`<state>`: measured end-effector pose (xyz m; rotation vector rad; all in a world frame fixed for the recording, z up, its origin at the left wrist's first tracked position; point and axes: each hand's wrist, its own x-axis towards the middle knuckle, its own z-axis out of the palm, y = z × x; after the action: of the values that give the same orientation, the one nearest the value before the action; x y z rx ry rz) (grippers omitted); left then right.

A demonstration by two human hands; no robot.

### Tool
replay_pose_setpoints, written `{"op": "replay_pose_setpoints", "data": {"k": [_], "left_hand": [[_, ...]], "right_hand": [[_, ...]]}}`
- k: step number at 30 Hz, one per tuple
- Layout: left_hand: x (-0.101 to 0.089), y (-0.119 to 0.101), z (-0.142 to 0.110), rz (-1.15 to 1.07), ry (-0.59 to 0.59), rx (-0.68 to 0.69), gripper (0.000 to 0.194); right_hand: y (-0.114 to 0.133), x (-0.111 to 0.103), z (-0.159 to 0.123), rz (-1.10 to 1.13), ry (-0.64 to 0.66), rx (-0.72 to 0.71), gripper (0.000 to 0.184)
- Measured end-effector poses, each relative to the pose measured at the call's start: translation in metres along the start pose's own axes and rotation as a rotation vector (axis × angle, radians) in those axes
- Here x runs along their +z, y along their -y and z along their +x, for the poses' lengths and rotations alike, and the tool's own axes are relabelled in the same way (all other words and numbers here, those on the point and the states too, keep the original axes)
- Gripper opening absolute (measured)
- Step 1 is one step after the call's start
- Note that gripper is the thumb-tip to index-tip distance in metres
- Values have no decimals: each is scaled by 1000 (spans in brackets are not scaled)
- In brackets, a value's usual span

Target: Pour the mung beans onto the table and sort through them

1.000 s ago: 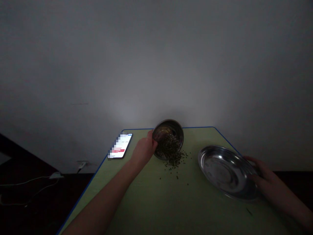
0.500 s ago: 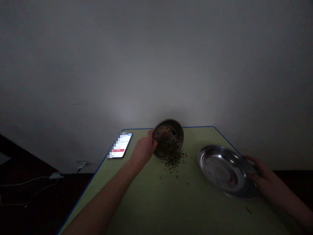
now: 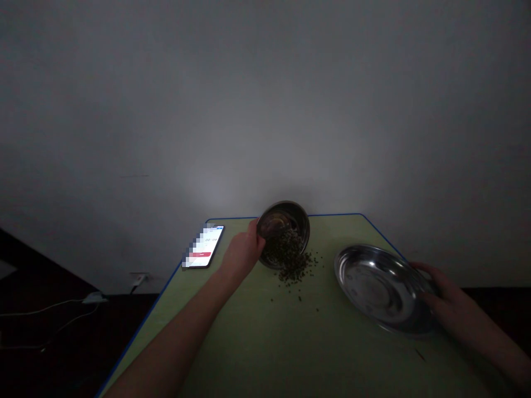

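With its fingers closed on the rim, my left hand (image 3: 244, 247) holds a metal bowl (image 3: 299, 218) tipped on its side, its mouth facing me. Small dark grains (image 3: 292, 265) lie inside the bowl and spill over its lower rim onto the table. A few of them are scattered nearer to me. To the right, my right hand (image 3: 442, 293) grips the right rim of a shiny metal plate (image 3: 369, 284), thumb on the inside. The plate is tilted, and no grains show in it. The fingers beneath it are hidden.
The green table (image 3: 257, 342) has a blue edge and meets a grey wall (image 3: 265, 110). A lit phone (image 3: 205, 249) lies at its left edge. A thin dark sliver (image 3: 420, 354) lies near the plate. White cables (image 3: 50, 307) and a wall socket (image 3: 140, 276) are at left.
The bowl in my left hand has shifted very slightly left. The plate and my right hand have hardly moved, and the spilled grains look much the same.
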<state>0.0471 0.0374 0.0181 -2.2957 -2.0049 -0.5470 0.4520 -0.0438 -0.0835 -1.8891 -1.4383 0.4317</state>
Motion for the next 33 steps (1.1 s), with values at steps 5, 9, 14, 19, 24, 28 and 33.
{"op": "replay_pose_setpoints", "data": {"k": [5,9,14,19,24,28,33], "left_hand": [[1,0,0,9,-12,12,40],[3,2,0,23,-28,20,39],[4,4,0,29,-29,18,40],[3,4,-1,30,-35,11,41],[3,4,0,37,-28,9,42],[3,5,0,37,-38,15,42],[2,5,0,43,-24,6,42]], "right_hand": [[3,-4,2,56,85,139,58],[5,-3,3,42,61,112,60],[9,-1,2,71,63,106,59],[8,-2,2,51,62,102,56],[2,-1,3,76,68,105,57],[1,0,4,96,71,103,57],[4,1,5,89,69,126,59]]}}
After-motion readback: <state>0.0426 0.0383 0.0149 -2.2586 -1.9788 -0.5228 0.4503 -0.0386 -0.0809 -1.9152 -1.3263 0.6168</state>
